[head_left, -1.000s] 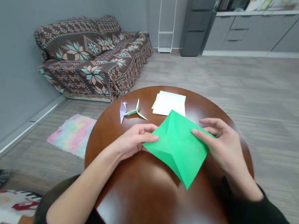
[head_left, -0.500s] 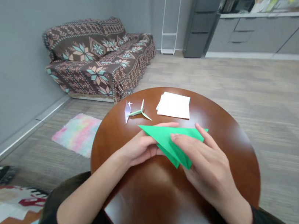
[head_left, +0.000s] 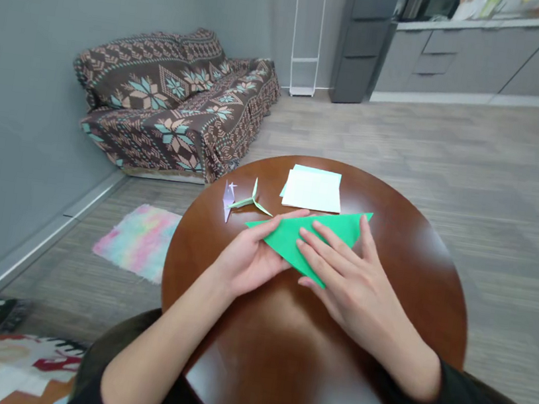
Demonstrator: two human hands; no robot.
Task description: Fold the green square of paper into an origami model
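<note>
A green sheet of paper (head_left: 289, 239), folded to a triangle, is held above the round table. My left hand (head_left: 253, 263) is closed on its left part, thumb over the top and other fingers partly hidden beneath. My right hand (head_left: 347, 273) lies on the paper with its fingers stretched out and spread. Its thumb shows at the lower edge, and one finger is near the right corner. The paper's underside is hidden.
Beyond the paper, a stack of white and pale sheets (head_left: 314, 190) lies on the brown table (head_left: 419, 276). To its left are a pale green three-armed folded paper piece (head_left: 252, 201) and a purple folded paper piece (head_left: 227, 203). A patterned sofa (head_left: 178, 102) stands behind.
The green paper's parted lower flaps now lie together as one flat triangle. My right hand has opened out flat over it, and my left thumb has come onto its top.
</note>
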